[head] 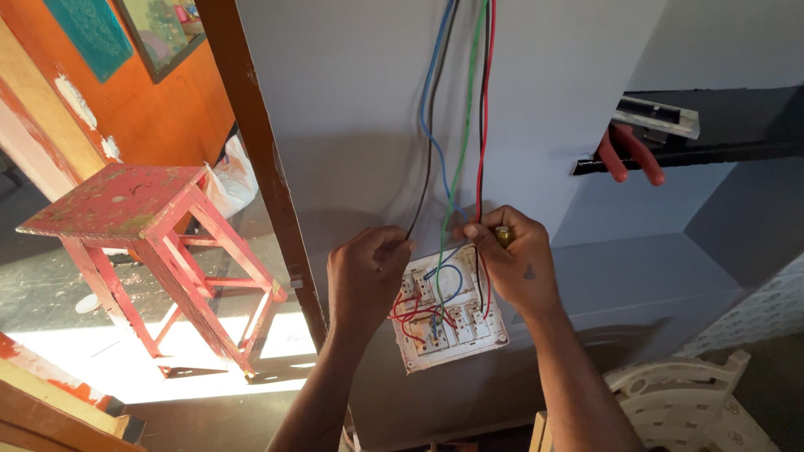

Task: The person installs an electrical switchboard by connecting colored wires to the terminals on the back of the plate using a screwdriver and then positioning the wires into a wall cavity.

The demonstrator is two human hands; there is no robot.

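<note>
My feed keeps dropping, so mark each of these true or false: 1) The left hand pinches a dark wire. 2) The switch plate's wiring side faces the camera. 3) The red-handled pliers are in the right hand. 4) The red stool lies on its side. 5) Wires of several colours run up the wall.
1) True: the left hand grips the dark wire near its lower end.
2) True: the switch plate shows its terminals and looped wiring.
3) False: the pliers rest on the dark ledge; the right hand holds a small yellowish tool.
4) False: the red stool stands upright.
5) True: blue, dark, green and red wires rise above the plate.
</note>
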